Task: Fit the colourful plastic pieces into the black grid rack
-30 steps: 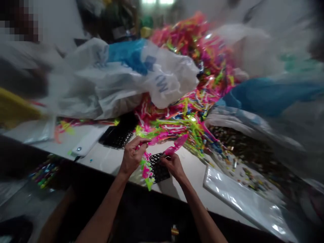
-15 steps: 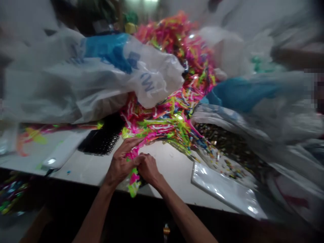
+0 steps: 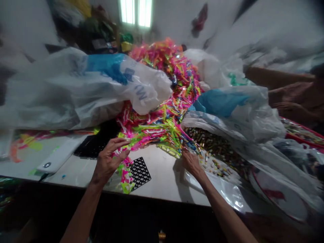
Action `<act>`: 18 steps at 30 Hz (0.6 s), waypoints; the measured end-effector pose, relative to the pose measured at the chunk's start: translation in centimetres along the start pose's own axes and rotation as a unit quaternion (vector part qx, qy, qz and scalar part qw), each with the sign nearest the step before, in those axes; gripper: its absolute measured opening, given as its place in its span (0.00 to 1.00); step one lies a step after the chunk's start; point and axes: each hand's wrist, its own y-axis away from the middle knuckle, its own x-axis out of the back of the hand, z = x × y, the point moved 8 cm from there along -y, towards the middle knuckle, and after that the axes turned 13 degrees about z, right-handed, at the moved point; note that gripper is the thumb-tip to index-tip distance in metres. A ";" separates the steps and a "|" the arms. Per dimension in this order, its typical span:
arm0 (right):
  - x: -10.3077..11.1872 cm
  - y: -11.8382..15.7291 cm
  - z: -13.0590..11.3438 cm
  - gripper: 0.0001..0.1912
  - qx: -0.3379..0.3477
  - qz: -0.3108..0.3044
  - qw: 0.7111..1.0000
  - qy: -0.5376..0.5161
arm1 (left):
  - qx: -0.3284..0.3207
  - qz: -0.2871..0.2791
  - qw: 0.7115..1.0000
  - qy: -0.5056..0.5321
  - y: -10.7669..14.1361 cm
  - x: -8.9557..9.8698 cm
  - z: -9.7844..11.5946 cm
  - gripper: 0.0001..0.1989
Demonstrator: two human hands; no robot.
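My left hand (image 3: 110,160) has its fingers apart over the left edge of the bright plastic pieces. Below it, a strip of pink and yellow-green pieces (image 3: 126,177) lies beside a black perforated plate (image 3: 142,173) near the table's front edge. My right hand (image 3: 191,162) reaches to the right end of the heap of pink, yellow and orange pieces (image 3: 162,131), near the small brownish parts (image 3: 215,145). Its fingertips are bent down and partly hidden, so I cannot tell whether they hold anything.
Large white and blue bags lie at left (image 3: 63,91) and right (image 3: 227,104). A white device (image 3: 59,155) rests at the left of the white table (image 3: 164,182). A clear flat packet (image 3: 217,189) lies at the right front. Another person's arm (image 3: 296,104) shows at far right.
My hands have parted: the right moved to the right and forward to the heap's end, the left slightly left with fingers spread. The black perforated plate is now uncovered. The view has tilted up.
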 end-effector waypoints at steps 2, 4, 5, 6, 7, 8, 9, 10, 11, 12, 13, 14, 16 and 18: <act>0.1 0.5 -1.4 0.08 0.010 -0.002 1.000 -0.021 | -0.008 0.048 0.998 -0.030 0.2 0.6 0.6 0.14; 0.1 1.2 -3.7 0.05 0.026 -0.014 0.994 -0.104 | -0.008 0.065 0.997 -0.043 0.5 0.6 0.8 0.14; 0.1 1.6 -5.0 0.04 0.034 -0.022 0.986 -0.164 | -0.007 0.061 0.997 -0.043 0.7 0.4 0.8 0.14; 0.0 2.0 -6.3 0.04 0.038 -0.029 0.972 -0.228 | -0.007 0.051 0.998 -0.043 0.7 0.1 0.8 0.13; -0.1 2.3 -7.5 0.04 0.039 -0.033 0.957 -0.286 | -0.009 0.041 0.998 -0.043 0.7 -0.3 0.8 0.11; -0.2 2.6 -8.6 0.04 0.038 -0.035 0.944 -0.326 | -0.009 0.031 0.999 -0.042 0.7 -0.6 0.7 0.09; -0.3 2.9 -9.6 0.04 0.039 -0.037 0.933 -0.355 | -0.009 0.024 0.999 -0.040 0.6 -0.8 0.6 0.08; -0.5 3.2 -10.7 0.03 0.045 -0.039 0.925 -0.376 | -0.007 0.017 0.999 -0.037 0.6 -1.0 0.5 0.08; -0.6 3.4 -11.8 0.03 0.055 -0.041 0.916 -0.394 | -0.004 0.012 0.999 -0.032 0.5 -1.1 0.4 0.08; -0.7 3.6 -12.9 0.03 0.066 -0.042 0.908 -0.412 | 0.001 0.010 1.000 -0.025 0.5 -1.2 0.4 0.08; -0.7 3.7 -13.9 0.03 0.073 -0.041 0.898 -0.431 | 0.007 0.011 1.000 -0.018 0.4 -1.2 0.3 0.08; -0.8 3.7 -14.7 0.03 0.072 -0.042 0.888 -0.453 | 0.015 0.013 1.000 -0.010 0.5 -1.1 0.2 0.07; -1.2 3.5 -16.4 0.03 0.049 -0.058 0.863 -0.500 | 0.034 0.022 0.999 0.007 0.5 -1.0 0.0 0.07; -2.0 3.1 -18.0 0.04 0.020 -0.084 0.834 -0.545 | 0.048 0.024 0.998 0.013 0.6 -1.0 -0.2 0.08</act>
